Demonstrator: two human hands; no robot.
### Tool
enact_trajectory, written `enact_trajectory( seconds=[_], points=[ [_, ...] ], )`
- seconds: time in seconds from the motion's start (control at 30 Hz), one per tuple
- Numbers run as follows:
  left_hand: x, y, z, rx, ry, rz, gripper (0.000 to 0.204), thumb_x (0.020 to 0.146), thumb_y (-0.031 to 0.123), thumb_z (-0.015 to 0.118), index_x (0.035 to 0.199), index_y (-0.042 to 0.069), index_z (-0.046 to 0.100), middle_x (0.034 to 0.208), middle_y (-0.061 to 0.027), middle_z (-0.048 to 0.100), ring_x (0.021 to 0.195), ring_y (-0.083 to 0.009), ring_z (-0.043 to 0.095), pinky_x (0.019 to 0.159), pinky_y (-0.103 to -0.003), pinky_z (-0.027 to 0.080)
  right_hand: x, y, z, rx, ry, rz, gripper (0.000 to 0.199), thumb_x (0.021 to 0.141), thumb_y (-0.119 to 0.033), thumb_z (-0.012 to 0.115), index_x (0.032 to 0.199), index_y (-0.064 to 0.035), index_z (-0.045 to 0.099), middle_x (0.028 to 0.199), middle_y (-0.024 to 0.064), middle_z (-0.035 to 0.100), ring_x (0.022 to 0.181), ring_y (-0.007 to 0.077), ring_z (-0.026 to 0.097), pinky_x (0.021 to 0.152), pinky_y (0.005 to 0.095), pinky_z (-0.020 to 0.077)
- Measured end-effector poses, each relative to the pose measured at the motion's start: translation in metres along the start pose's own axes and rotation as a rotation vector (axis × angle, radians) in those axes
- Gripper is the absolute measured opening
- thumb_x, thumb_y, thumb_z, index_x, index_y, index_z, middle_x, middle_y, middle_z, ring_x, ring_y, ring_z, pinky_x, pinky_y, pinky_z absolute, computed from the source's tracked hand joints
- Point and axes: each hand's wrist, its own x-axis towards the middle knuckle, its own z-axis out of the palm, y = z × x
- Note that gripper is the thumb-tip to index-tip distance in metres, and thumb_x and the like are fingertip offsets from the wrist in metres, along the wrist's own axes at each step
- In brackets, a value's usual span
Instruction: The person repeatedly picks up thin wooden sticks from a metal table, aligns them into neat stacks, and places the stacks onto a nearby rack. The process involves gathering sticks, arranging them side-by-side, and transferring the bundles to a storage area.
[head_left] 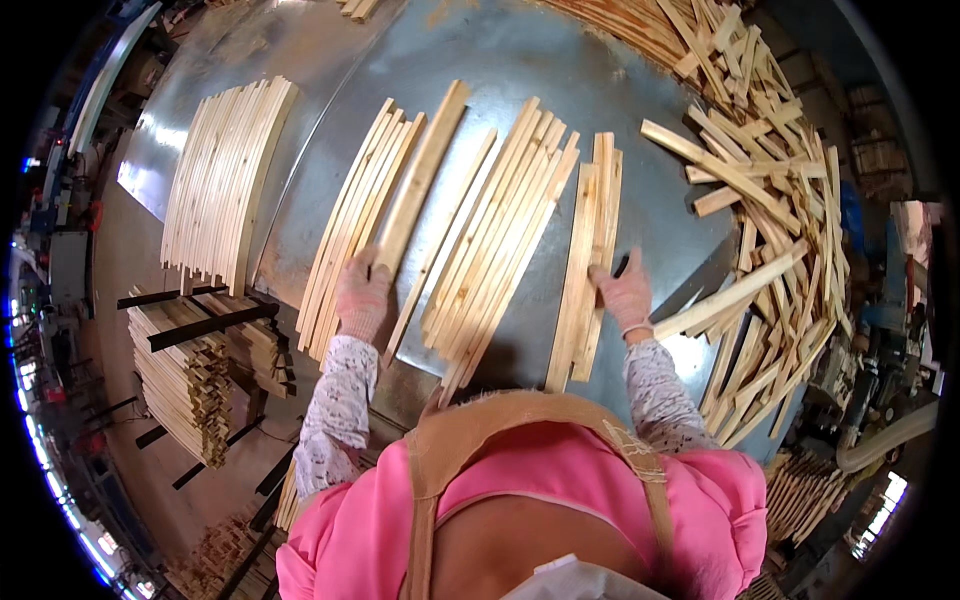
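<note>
On a grey metal table lie several groups of pale wooden strips. My left hand [362, 298], in a light pinkish glove, is closed at the near end of a wider wooden strip [428, 165]. That strip slants away from me, beside a small group of strips [358, 215] on its left. A larger group of strips [505, 225] lies between my hands, with a single thin strip [445, 235] along its left side. My gloved right hand [626, 292] has its fingers apart, the thumb side against a short group of strips [581, 270].
A neat row of strips [222, 175] lies at the table's left. Stacked strips [180, 375] rest on a rack with dark bars [212, 325] below it. A jumbled heap of strips [775, 235] covers the right side, some sticking out toward my right hand.
</note>
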Motion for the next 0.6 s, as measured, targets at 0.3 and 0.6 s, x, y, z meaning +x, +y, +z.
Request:
enact_trajectory(
  seconds=[0.3,0.6],
  points=[
    [-0.033,0.053,0.042,0.441,-0.237,0.167,0.083,0.098,0.05,0.068,0.161,0.002,0.045,0.161,-0.0245,0.052,0.15,-0.0389,0.048,0.128,-0.047,0.034,-0.044,0.004,0.068,0.186,0.261,0.041,0.093,0.086,-0.035,0.08,0.159,0.0029,0.038,0.14,0.0331,0.061,0.127,0.0504,0.059,0.111,0.051,0.0489],
    [-0.044,0.079,0.094,0.547,-0.278,0.201,0.099,0.09,0.067,0.07,0.156,-0.003,0.048,0.147,-0.026,0.062,0.139,-0.0404,0.057,0.119,-0.048,0.044,-0.022,-0.013,0.082,0.613,-0.012,0.036,0.06,0.093,-0.025,0.073,0.141,0.0048,0.052,0.117,0.0277,0.074,0.107,0.044,0.073,0.094,0.0455,0.0574]
  ],
)
